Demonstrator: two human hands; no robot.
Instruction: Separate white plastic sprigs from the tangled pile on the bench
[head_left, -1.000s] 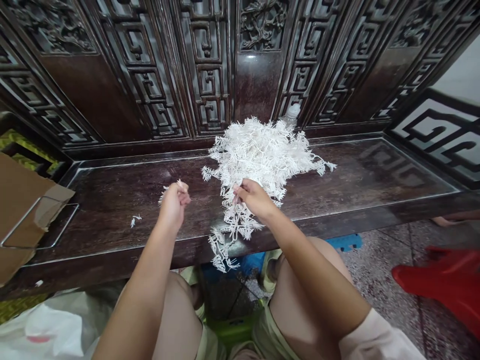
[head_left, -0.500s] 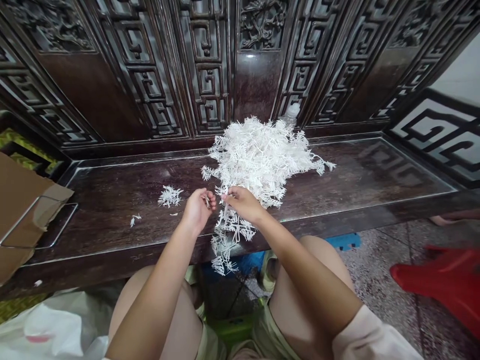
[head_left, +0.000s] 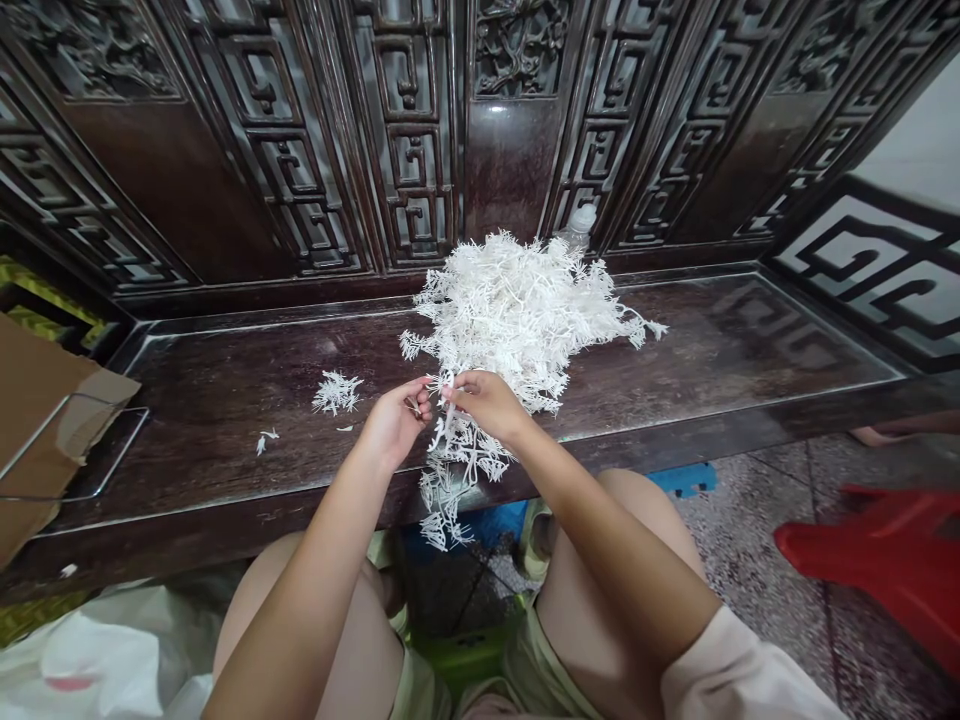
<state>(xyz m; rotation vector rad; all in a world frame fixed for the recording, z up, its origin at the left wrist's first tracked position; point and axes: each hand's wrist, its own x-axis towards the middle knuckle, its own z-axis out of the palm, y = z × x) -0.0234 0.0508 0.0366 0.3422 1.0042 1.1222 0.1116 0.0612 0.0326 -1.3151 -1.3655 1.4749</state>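
A big heap of white, many-branched plastic sprigs (head_left: pixel 517 310) lies on the dark wooden bench (head_left: pixel 675 390). At its near left side my right hand (head_left: pixel 484 400) is closed, pinching one white sprig (head_left: pixel 448 425) whose branches trail down over the bench's front edge. My left hand (head_left: pixel 401 420) meets it from the left, thumb and forefinger pinched at the sprig's spiky tip. Something small and pale shows inside its curled fingers, too small to make out. Left of that hand sits a small pile of white snippets (head_left: pixel 337 392), with a stray bit (head_left: pixel 265 440) nearer the front.
A clear bottle with a white cap (head_left: pixel 581 225) stands behind the heap, against the carved wooden backrest (head_left: pixel 517 170). At the left are a cardboard piece (head_left: pixel 45 400) and a metal wire frame (head_left: pixel 124 455). A red plastic stool (head_left: pixel 877 550) is on the floor at right.
My left hand's thumb and forefinger have moved right and closed at the tip of the sprig. My right hand keeps its hold. The view has shifted slightly.
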